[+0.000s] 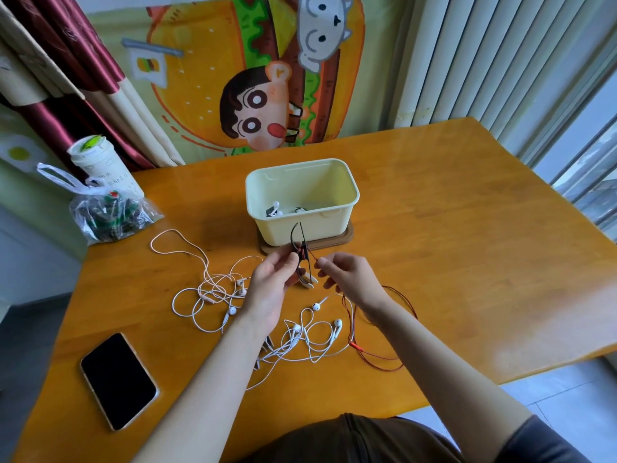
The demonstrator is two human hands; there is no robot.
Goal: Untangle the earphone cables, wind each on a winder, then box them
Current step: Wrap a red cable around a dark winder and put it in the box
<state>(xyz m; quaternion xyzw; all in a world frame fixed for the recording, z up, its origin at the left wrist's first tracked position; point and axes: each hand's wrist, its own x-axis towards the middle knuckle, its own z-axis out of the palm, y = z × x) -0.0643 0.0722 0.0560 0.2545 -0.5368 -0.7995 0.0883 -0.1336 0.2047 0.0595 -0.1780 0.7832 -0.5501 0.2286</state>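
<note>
Red-and-black earphone cable [354, 342] in work: near end pinched against a small winder [302, 259] in the left hand [272, 285], held above the table just in front of the box. Right hand [350, 277] narrow, fingertips closed on the red strand a little to the side, feeding it toward the winder. Rest of that cable trailing loose under the right forearm and looping on the wood toward the near right.

Judged partly done: inside the pale yellow box [302, 195], a couple of white earbuds and something dark already lying at the bottom, wound or not cannot be told. Left to do: white earphones [314, 335] knotted under the wrists, and a second tangle, white with a pinkish cable [207, 289], to the left.

Orange table [450, 228] bare and roomy to the right of the box. Left side tighter: phone [118, 380] near the front-left edge, plastic bag [107, 215] and cup [96, 162] at the far-left corner. Right edge of the table falling away close beyond the red loops.
</note>
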